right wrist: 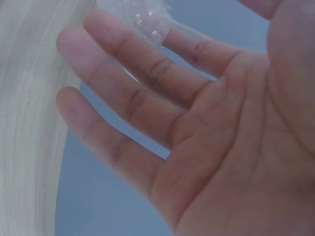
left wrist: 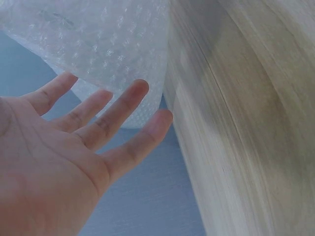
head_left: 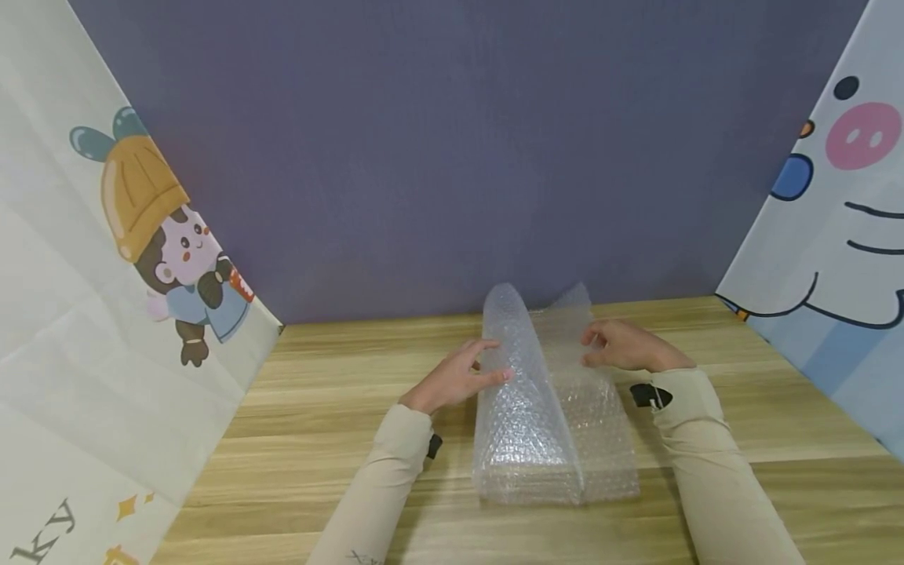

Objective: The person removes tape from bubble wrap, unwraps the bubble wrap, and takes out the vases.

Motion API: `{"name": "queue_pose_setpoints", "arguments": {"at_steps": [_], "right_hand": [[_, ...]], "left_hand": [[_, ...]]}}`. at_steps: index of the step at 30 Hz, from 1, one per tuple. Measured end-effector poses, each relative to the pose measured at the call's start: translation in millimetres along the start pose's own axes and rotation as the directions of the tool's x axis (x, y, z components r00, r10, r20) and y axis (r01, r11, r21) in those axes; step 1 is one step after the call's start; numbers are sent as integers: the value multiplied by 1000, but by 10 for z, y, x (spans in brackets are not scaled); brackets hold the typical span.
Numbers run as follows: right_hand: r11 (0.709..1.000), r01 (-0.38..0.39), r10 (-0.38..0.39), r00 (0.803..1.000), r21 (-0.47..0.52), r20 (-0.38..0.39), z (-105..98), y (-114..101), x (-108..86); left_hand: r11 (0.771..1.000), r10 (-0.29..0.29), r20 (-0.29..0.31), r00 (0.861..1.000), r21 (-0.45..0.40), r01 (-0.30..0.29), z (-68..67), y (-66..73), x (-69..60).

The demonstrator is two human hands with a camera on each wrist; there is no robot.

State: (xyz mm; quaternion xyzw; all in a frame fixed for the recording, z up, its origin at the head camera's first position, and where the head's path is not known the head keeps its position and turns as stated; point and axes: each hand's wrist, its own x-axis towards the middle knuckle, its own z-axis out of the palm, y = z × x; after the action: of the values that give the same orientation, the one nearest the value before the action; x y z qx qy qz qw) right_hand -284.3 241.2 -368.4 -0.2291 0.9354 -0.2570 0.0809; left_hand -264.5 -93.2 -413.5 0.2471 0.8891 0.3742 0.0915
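Observation:
A sheet of clear bubble wrap (head_left: 519, 424) lies folded over on the wooden table, its left part raised in a loose fold and a flatter layer showing at the right. My left hand (head_left: 459, 377) is at the left side of the fold, fingers spread; in the left wrist view its fingers (left wrist: 125, 105) are nearly straight beside the wrap (left wrist: 108, 44). At the wrap's upper right edge is my right hand (head_left: 625, 345). Its fingers (right wrist: 138, 98) look loosely bent in the right wrist view, with a bit of wrap (right wrist: 142, 19) behind the fingertips; whether they touch it I cannot tell.
The wood-grain table (head_left: 318, 439) extends to both sides of the wrap. A dark blue-grey panel (head_left: 452, 157) stands along its back edge. White printed sheets with cartoon figures flank it, one on the left (head_left: 56, 314) and one on the right (head_left: 862, 275).

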Motion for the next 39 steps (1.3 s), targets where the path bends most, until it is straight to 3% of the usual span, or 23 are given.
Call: {"name": "queue_pose_setpoints", "arguments": {"at_steps": [11, 25, 39], "right_hand": [[999, 10, -10, 1000, 34, 8, 30, 133, 36], [991, -84, 75, 993, 103, 92, 103, 306, 59], [989, -76, 63, 993, 126, 98, 171, 441, 90]], "left_hand": [[1000, 0, 1, 1000, -1, 0, 11, -4, 35], [1000, -2, 7, 1000, -8, 2, 18, 3, 50], [1000, 2, 5, 1000, -1, -2, 30, -11, 68]]}}
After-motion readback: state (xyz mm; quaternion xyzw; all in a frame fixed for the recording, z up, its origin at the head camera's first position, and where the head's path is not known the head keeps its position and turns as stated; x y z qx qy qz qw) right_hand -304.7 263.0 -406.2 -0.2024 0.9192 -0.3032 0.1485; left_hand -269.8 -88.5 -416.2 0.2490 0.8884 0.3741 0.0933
